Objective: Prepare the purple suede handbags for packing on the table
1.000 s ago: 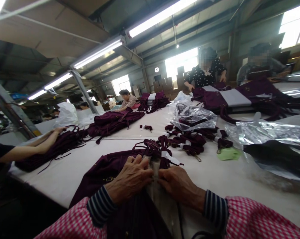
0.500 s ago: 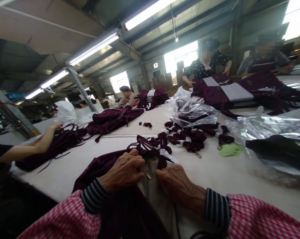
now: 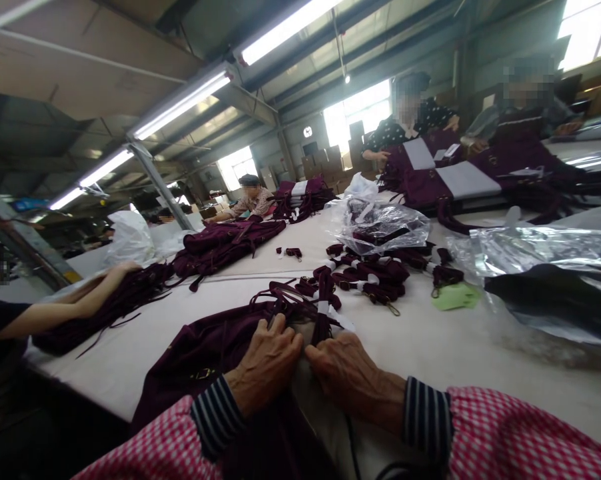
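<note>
A dark purple bag point(image 3: 195, 353) with a small metal buckle lies in front of me, its near part hanging low between my arms. My left hand point(image 3: 270, 357) has its fingers closed on the bag's upper edge. Close beside it, my right hand point(image 3: 345, 370) is closed at the opening's other side, knuckles up; its fingertips are hidden. Just beyond my right hand a bundle of purple straps point(image 3: 324, 300) with a white wrap stands out from the bag's top.
More wrapped straps point(image 3: 375, 277) lie ahead on the pale table point(image 3: 480, 353), by clear plastic point(image 3: 390, 223) and a green paper point(image 3: 455, 297). Purple bags point(image 3: 420, 173) are stacked beyond. A person's arm point(image 3: 65, 310) reaches in from the left; other people stand across the table.
My left hand has moved right, closer to my right hand, and the zipper pull between them is no longer visible. More of the bag's buckled front shows. The view has shifted slightly.
</note>
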Available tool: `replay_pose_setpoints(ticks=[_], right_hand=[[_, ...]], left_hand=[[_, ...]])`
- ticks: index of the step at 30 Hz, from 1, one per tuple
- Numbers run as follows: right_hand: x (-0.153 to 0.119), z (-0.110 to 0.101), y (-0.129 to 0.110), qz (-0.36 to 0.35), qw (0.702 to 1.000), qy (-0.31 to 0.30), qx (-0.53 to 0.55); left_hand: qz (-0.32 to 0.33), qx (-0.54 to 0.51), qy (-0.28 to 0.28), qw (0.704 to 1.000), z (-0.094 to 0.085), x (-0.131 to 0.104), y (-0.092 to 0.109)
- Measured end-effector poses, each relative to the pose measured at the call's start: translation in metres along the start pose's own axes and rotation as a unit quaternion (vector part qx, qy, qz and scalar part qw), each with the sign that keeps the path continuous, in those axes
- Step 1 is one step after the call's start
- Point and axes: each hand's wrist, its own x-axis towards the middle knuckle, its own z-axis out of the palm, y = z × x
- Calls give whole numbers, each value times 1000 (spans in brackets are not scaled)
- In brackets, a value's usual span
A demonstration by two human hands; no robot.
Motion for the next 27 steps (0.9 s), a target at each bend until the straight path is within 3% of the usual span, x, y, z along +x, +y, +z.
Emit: replay_pose_setpoints(ticks=[4, 8, 12, 15, 22, 27], right_hand=[[0, -2, -1, 13, 1000, -6, 11], [6, -13, -5, 24, 999, -17, 17], [15, -28, -7, 69, 996, -42, 23], [19, -33, -7, 88, 994, -58, 21], [18, -28, -8, 85, 994, -60, 25], [15, -29, -15, 52, 997, -41, 39]], left_hand=[[25, 41, 25, 999, -2, -1, 9], [-58, -59, 8, 997, -10, 0, -6], [-121, -168, 7, 978, -6, 5, -26], [-110, -165, -6, 980, -5, 6, -30], [-63, -119, -45, 990, -24, -5, -18], [-73, -65, -57, 994, -17, -2, -12]])
